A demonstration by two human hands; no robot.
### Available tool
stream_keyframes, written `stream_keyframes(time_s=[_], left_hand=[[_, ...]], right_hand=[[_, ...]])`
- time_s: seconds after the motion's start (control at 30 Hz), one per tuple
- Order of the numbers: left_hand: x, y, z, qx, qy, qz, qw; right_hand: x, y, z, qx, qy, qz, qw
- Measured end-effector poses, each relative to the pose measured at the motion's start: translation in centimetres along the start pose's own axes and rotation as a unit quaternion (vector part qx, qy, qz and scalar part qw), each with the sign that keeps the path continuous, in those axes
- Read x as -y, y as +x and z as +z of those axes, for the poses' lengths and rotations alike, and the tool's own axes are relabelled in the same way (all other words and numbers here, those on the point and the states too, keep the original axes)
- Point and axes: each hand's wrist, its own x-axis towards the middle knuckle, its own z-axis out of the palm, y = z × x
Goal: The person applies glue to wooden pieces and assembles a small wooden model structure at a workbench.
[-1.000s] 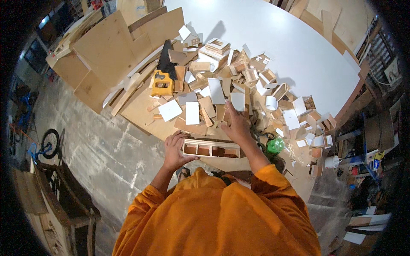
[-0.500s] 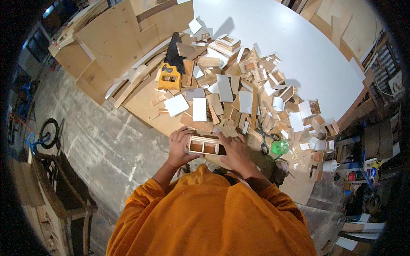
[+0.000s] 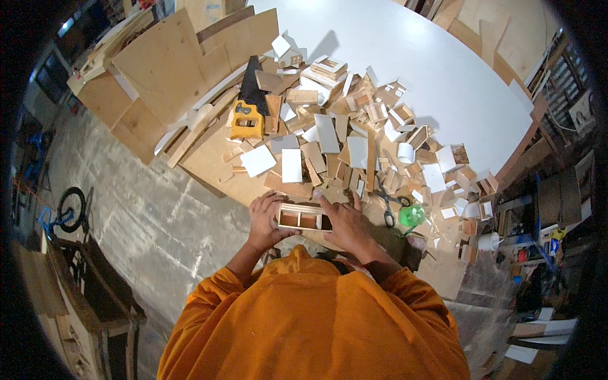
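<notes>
Between my hands is a small wooden box frame [image 3: 299, 220] with open compartments, held close to my body at the table's near edge. My left hand [image 3: 263, 218] grips its left end, thumb below and fingers over the top. Around the right end is my right hand [image 3: 347, 223], its fingers partly hiding that end. Just past the box lie loose wood offcuts [image 3: 288, 187] and a white rectangular piece [image 3: 292, 166]. Dark-handled scissors [image 3: 388, 209] and a green translucent container [image 3: 411, 215] rest to the right of my right hand.
A handsaw [image 3: 248, 117] with a yellow handle lies at the left of the pile. Several small wooden and white model pieces [image 3: 354, 101] spread over the wooden board and white tabletop [image 3: 405, 47]. Large plywood sheets [image 3: 158, 57] stand far left; a bicycle wheel [image 3: 71, 209] is beyond the floor.
The view has shifted slightly, so the pile and saw sit a little lower and further left. Both hands keep hold of the box frame, nearly in place.
</notes>
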Motion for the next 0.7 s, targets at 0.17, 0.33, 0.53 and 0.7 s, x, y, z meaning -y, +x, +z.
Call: stream_keyframes(time_s=[0.17, 0.33, 0.53, 0.7], left_hand=[[0.2, 0.0, -0.2, -0.004, -0.019, -0.01, 1.0], [-1.1, 0.5, -2.0, 0.036, -0.422, -0.128, 0.897], [-2.9, 2.7, -1.8, -0.032, -0.71, -0.211, 0.671], [-6.6, 5.7, -0.4, -0.04, -0.796, -0.282, 0.534]], right_hand=[[-1.1, -1.3, -2.1, 0.028, -0.033, 0.026, 0.999], [-3.4, -2.6, -1.9, -0.03, 0.093, -0.014, 0.995], [1.7, -3.3, -4.5, -0.166, 0.207, 0.021, 0.964], [5.9, -3.2, -5.4, -0.197, 0.161, -0.038, 0.966]])
